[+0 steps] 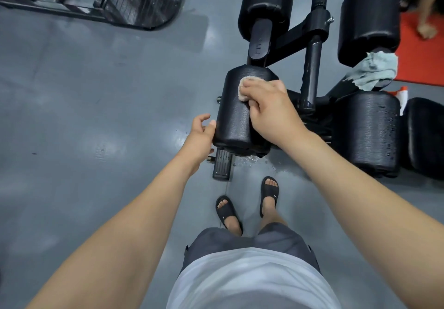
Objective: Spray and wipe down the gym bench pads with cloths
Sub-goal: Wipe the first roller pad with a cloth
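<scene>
Head view, slip risk: a puddle (252, 160) lies on the grey floor (108, 116) just under the near end of the left pad (234, 121), close to the person's sandals (227, 210). A step forward onto it could mean a slide.
Head view, turning risk: the left pad looks like a roller on the black frame (312, 68). If it spins under the rubbing, the cloth would likely skid and leave strips unwiped.
Head view, missed-spot risk: the beige cloth (243, 85) is bunched small, so each pass covers little. The pad's ends and underside could easily be skipped.
Right hand (269, 106): closed around the bunched beige cloth, pressing it onto the top of the left pad's far half.
Left hand (201, 133): fingers loose and spread, holding nothing, with the thumb touching the pad's left edge.
Left pad, look: black with a grained cover and a dull sheen. Whether it is wet cannot be told.
Left pad, place: low on the frame, directly ahead of the person's feet.
Right pad (372, 130): black and beaded with droplets, so judged sprayed but not yet wiped.
Grey cloth (372, 70): crumpled on the frame just beyond the right pad, with no hand on it.
</scene>
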Demonstrator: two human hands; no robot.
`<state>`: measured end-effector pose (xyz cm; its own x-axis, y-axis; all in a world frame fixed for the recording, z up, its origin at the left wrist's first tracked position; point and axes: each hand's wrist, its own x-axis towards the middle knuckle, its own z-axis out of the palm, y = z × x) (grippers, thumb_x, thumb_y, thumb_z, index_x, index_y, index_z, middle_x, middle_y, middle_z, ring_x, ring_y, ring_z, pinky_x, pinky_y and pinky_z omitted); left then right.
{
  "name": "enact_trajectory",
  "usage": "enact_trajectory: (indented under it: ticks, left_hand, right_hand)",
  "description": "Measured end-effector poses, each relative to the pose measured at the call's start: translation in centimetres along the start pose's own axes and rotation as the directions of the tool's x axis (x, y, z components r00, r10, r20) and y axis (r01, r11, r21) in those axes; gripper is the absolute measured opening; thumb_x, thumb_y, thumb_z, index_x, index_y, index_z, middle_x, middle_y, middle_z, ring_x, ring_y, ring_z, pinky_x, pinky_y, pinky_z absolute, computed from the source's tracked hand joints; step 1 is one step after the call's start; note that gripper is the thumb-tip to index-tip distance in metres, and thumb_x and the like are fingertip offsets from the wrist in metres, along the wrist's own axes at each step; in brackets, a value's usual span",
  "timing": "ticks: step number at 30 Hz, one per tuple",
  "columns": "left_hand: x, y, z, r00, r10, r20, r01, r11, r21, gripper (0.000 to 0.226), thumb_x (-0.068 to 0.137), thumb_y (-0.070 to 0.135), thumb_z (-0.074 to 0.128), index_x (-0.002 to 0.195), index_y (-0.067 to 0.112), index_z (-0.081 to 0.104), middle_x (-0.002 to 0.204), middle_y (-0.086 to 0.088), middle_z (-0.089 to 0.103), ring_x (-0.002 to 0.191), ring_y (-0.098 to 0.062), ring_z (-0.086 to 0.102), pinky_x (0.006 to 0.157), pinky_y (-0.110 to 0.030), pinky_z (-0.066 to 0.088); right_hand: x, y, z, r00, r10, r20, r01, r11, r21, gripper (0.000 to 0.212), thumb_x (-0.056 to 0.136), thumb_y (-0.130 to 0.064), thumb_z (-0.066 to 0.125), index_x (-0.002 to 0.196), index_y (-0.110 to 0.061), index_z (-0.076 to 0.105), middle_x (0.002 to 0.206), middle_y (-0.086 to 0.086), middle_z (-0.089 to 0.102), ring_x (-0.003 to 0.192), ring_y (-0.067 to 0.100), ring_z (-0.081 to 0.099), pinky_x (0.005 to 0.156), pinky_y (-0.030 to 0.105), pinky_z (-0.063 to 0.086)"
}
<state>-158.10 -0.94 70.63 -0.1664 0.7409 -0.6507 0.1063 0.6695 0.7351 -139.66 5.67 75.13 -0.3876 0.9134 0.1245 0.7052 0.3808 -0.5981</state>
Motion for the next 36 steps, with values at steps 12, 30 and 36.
enact_trajectory:
  ticks: [12,30,36]
  left_hand:
    - [-3.8,3.3,0.8,0.924,0.302,-0.235,-0.308,0.951,0.012,0.017,0.097,0.012,0.056,0.105,0.025,0.063,0.093,0.006,0.063,0.071,0.004,0.055,0.068,-0.006,0.044]
    - [-7.4,10.4,6.7,0.957,0.291,0.008,-0.287,0.946,-0.148,0.051,0.072,0.038,0.058,0.121,0.031,0.071,0.132,0.004,0.067,0.129,-0.014,0.058,0.117,-0.045,0.036]
    - [-6.9,12.8,9.2,0.944,0.264,-0.195,-0.304,0.929,-0.212,0.015,0.072,0.028,0.055,0.066,0.019,0.044,0.071,0.001,0.047,0.071,-0.021,0.042,0.066,-0.04,0.033]
  right_hand:
    - [-4.5,-2.1,-4.7,0.996,0.046,0.077,-0.06,0.979,0.196,0.011,0.094,-0.01,0.066,0.103,-0.013,0.071,0.103,-0.001,0.063,0.097,0.01,0.059,0.088,0.024,0.047]
    - [2.4,1.4,-13.5,0.94,0.033,0.339,-0.221,0.815,0.535,0.026,0.107,-0.031,0.047,0.094,-0.014,0.062,0.076,-0.007,0.055,0.07,0.006,0.05,0.071,0.03,0.046]
    - [2.5,4.8,-15.2,0.938,0.109,0.328,-0.293,0.756,0.585,0.029,0.108,-0.03,0.044,0.101,-0.007,0.06,0.087,-0.001,0.056,0.077,0.007,0.05,0.069,0.021,0.044]
